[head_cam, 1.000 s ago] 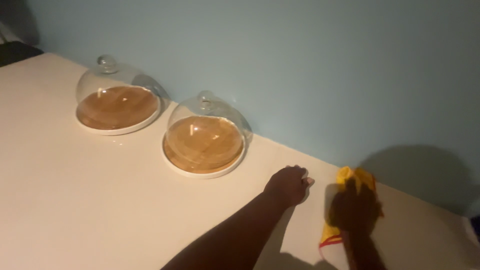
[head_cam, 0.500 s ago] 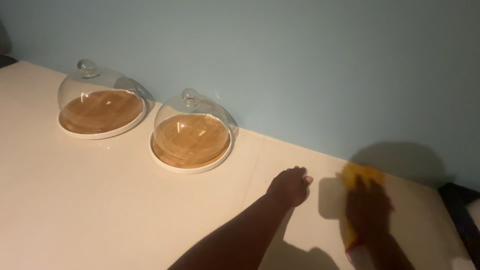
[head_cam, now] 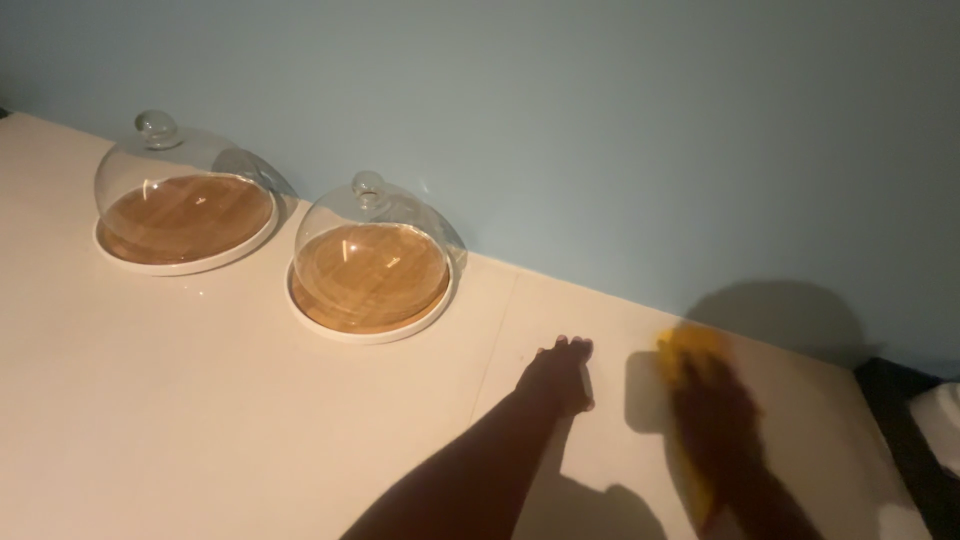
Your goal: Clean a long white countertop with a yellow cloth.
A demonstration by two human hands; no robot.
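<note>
My right hand presses flat on the yellow cloth, fingers spread on it so it rubs the bench by the blue wall. My left hand rests empty on the bench, fingers loosely curled, steadying me.

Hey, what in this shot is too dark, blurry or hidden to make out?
Head view:
- Right hand: motion-blurred and in shadow; its grip on the yellow cloth is unclear.
- Yellow cloth: mostly covered by that hand.
- Left hand: fingers too dark to tell whether they press the white counter.
- Dark area at the right edge: cut off.
</note>
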